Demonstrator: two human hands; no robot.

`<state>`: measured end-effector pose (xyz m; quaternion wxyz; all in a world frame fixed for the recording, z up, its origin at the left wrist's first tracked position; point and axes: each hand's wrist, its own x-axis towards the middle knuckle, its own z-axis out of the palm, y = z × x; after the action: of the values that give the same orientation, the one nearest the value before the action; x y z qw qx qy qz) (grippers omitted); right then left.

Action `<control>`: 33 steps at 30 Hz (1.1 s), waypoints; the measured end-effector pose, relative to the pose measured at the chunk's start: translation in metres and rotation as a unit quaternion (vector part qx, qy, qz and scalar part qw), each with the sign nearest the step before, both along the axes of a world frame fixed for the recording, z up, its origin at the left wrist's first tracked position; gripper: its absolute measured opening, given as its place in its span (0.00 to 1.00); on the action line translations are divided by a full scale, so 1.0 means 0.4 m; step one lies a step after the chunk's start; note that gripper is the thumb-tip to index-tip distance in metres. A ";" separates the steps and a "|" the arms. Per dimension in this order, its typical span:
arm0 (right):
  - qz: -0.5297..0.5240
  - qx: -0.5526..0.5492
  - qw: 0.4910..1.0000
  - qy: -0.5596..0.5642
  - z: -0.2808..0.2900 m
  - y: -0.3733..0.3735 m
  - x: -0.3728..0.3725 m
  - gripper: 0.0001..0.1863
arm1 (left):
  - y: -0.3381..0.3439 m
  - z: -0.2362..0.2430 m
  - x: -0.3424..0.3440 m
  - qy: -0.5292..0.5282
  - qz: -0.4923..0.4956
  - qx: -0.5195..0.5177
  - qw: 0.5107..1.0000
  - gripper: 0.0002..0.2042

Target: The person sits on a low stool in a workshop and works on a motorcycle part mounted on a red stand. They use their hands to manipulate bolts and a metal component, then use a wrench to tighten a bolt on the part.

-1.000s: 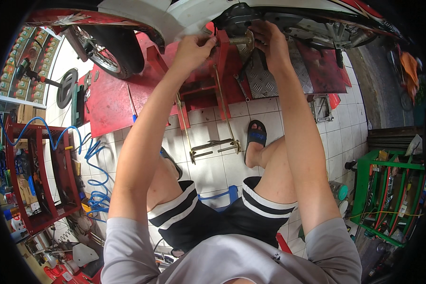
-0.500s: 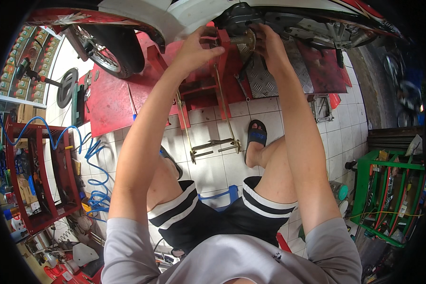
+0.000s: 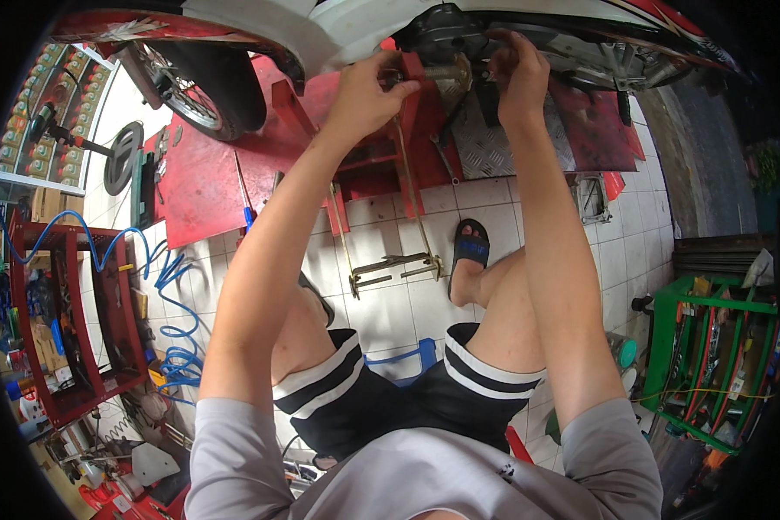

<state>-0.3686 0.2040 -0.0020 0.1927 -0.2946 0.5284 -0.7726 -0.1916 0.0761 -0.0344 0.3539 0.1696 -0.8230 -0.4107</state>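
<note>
The left hand (image 3: 364,91) pinches a small part just beside the dark engine block (image 3: 446,48). The right hand (image 3: 518,78) closes its grip on the block's right side.

Motorcycle (image 3: 459,26) on lift platform (image 3: 208,182); tool rack (image 3: 69,321) left, shelf (image 3: 711,364) right, stool (image 3: 399,357) under person.

The floor (image 3: 407,303) is laid with white square tiles, dark in the joints. A red metal platform (image 3: 208,182) stands on it, with a patch of checkered steel plate (image 3: 485,147) set into its surface. To the left, a red open-framed tool rack (image 3: 69,321) holds assorted items; a coiled blue air hose (image 3: 178,347) trails from it across the tiles. Shelving (image 3: 35,113) stocked with bottles lines the upper left wall. A green rack (image 3: 711,364) stands at the right. Daylight falls evenly across the floor.
</note>
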 end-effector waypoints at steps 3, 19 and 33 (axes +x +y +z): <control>-0.037 0.025 0.999 -0.021 0.007 -0.018 0.028 0.13 | 0.003 0.003 -0.004 0.012 -0.007 -0.004 1.000 0.19; -0.034 0.089 0.993 0.064 -0.016 -0.009 0.000 0.14 | 0.000 0.007 0.000 0.003 0.002 -0.023 1.000 0.18; -0.061 0.086 0.993 0.045 -0.019 -0.035 0.014 0.16 | -0.005 -0.003 -0.011 0.003 -0.006 -0.007 1.000 0.19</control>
<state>-0.3631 0.1902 -0.0098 0.1455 -0.2786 0.6184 -0.7202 -0.1959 0.0742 -0.0357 0.3550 0.1607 -0.8258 -0.4076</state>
